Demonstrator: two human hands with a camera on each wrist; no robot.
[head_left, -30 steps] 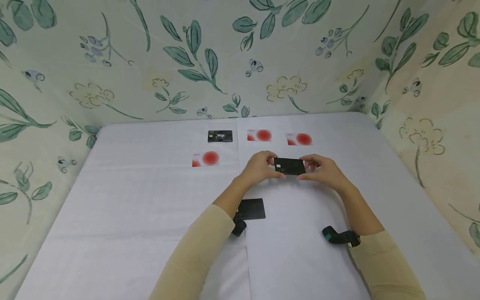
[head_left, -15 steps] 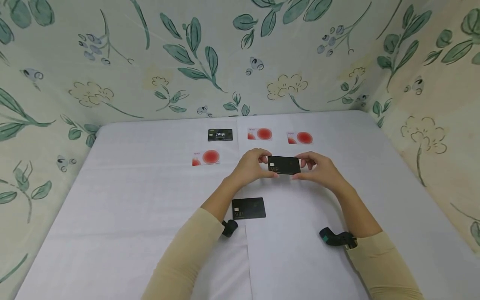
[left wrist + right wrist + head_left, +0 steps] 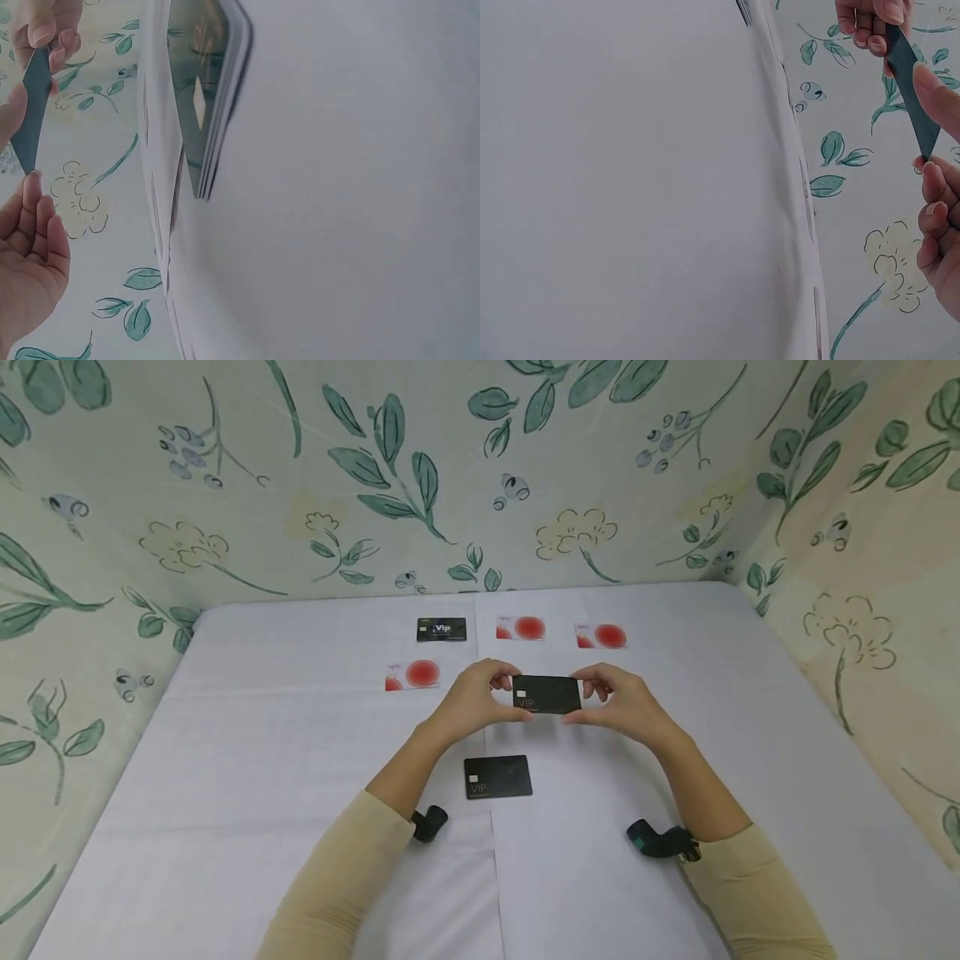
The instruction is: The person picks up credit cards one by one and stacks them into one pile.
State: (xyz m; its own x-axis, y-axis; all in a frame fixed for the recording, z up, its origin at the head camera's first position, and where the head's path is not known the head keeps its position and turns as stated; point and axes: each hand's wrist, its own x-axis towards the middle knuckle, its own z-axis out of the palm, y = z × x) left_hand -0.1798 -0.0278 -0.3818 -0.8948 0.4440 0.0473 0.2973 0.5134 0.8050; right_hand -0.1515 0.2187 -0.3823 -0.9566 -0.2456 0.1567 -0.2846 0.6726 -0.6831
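Observation:
Both hands hold one black VIP card point(image 3: 547, 694) above the table, its printed face tilted up toward the head camera. The left hand point(image 3: 476, 697) pinches its left end between thumb and fingers. At the right end, the right hand point(image 3: 626, 702) pinches it the same way. Both wrist views show the held card nearly edge-on, as a thin dark sliver point(image 3: 34, 112) between the hands. Nearer the person, a stack of black VIP cards point(image 3: 498, 777) lies on the white cloth; the left wrist view shows several layered edges.
A black Vip card point(image 3: 442, 629) lies at the back. Red-and-white cards lie around it: one card point(image 3: 412, 675) in front, another card point(image 3: 521, 627) to its right, and a third card point(image 3: 602, 636) farther right. The white-clothed table point(image 3: 247, 760) meets a leaf-patterned backdrop point(image 3: 420, 485).
Both hands have carried the held black card left and slightly nearer the person. The left forearm has moved off the black stack, which now shows fully. The other cards stay where they were.

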